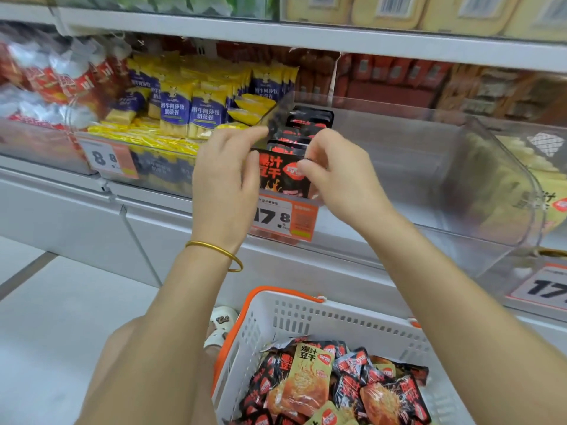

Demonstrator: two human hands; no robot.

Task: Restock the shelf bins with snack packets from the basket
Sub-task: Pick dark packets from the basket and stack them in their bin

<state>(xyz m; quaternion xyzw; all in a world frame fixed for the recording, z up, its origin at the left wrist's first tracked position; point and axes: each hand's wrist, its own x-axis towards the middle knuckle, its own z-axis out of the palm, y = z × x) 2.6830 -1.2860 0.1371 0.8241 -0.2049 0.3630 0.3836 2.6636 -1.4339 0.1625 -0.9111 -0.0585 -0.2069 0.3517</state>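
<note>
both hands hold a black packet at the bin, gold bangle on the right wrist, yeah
No: the head view shows the bangle on the left wrist. The left hand and right hand do hold the black packet at the bin.

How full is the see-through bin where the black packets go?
Mostly empty. One row of black packets stands along the left side of the clear bin; the rest looks bare.

Shelf and floor: load layout.
The white shelf [171, 228] carries clear bins side by side: the left bin [147, 167] holds yellow packets [171, 130], the centre bin [429, 179] black packets [306, 121]. Price tags [285, 217] hang on the bin fronts. The basket [306, 314] stands on the floor [61, 317] below.
</note>
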